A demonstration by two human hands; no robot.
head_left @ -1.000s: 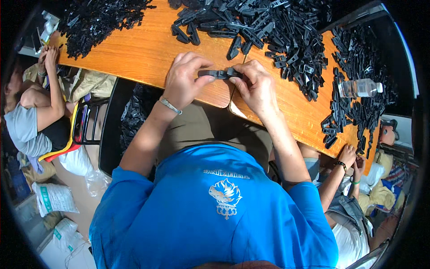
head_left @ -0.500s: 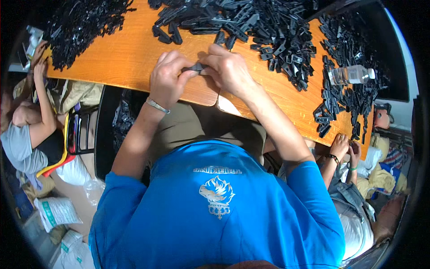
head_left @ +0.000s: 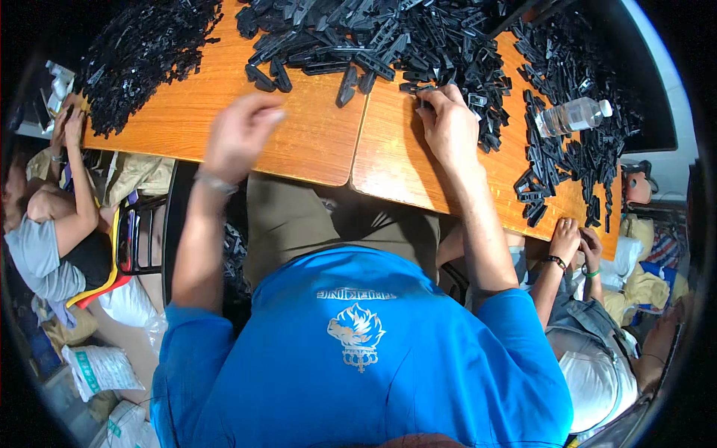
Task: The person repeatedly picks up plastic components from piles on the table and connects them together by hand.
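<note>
A: Where's the nearest black plastic piece (head_left: pixel 413 87)?

B: Right by the fingers of the right hand (head_left: pixel 454 127), at the near edge of the big pile of black parts (head_left: pixel 388 41).

A: Pinched?

B: I can't tell; thumb and forefinger bend in there and partly hide the spot.

A: And the left hand (head_left: pixel 239 138)?

B: Well apart, left of those fingers, over the wooden surface (head_left: pixel 314 145). It's blurred, so I can't say whether its fingers are spread or pressed together.

A: Farther out?

B: A clear bottle (head_left: pixel 571 118) lies right of the right fingers; a finer black heap (head_left: pixel 149 60) sits beyond the left ones.
</note>
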